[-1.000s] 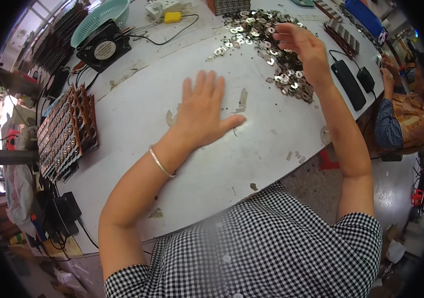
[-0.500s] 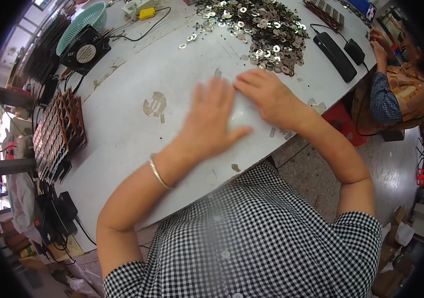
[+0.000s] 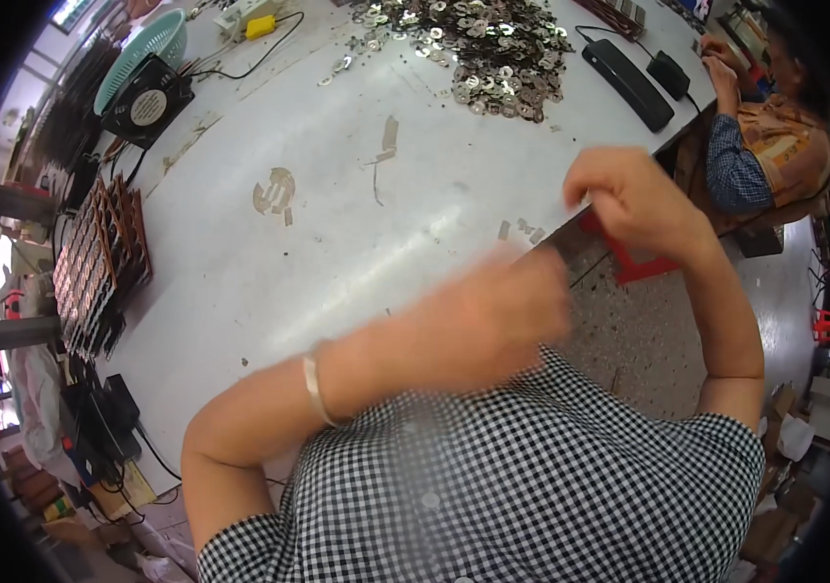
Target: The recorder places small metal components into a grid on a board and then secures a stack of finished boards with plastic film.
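Note:
My left hand [image 3: 507, 311] is badly blurred, lifted over the near edge of the white table [image 3: 337, 243]; I cannot tell if it holds anything. A thin bracelet [image 3: 313, 386] circles that wrist. My right hand [image 3: 628, 194] hangs curled just past the table's right edge, fingers closed, nothing visible in them. Both hands are off the table top. A pile of small silvery metal rings [image 3: 478, 53] lies at the far side, well beyond both hands. A few small grey scraps [image 3: 524, 229] lie near the edge, close to my hands.
A black fan [image 3: 148, 102] and a teal basket [image 3: 143, 49] stand at the far left, a rack of brown parts [image 3: 94, 262] at the left edge. Two black devices [image 3: 628, 83] lie at the far right. Another person [image 3: 764, 146] sits at the right. A red stool [image 3: 628, 264] is below.
Both hands lay on the table, close together, half a second ago. They have now lifted off it and drawn apart toward my body, the left one moving fast.

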Available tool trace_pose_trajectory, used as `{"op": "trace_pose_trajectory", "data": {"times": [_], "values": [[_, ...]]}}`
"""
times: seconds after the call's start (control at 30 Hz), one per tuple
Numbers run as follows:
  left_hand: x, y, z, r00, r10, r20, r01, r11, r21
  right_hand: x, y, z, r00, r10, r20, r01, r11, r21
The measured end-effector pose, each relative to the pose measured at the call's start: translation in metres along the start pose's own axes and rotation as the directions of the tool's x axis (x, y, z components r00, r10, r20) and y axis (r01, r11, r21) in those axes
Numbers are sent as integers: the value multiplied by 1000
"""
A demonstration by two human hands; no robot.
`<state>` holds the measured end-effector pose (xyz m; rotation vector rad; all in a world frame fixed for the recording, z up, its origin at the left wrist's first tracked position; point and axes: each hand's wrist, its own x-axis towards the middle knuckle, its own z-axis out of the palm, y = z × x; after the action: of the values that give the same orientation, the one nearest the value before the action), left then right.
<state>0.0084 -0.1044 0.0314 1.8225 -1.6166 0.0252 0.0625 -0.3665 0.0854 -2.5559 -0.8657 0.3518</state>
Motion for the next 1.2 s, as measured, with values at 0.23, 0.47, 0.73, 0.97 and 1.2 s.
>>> {"op": "trace_pose_trajectory", "data": {"times": [0.23,0.47,0.73,0.97,1.2], "values": [[-15,-25,-11,962,-231,148,254,954,-162,19,-35,21,943,-76,323,80,997,1],[-38,-191,-118,768,-469,-437,641,546,540,136,34,31,727,-99,-680,-247,885,-393],[-14,-272,-123,758,-517,-397,651,629,424,216,3,66,913,189,-361,-286,928,-238],[-62,-235,-114,791,-400,-463,570,757,320,198,8,77,661,14,-750,-315,912,-261],[-94,-205,-126,703,-640,-310,620,765,-174,181,-4,64,873,-10,-487,-27,997,-68]]}}
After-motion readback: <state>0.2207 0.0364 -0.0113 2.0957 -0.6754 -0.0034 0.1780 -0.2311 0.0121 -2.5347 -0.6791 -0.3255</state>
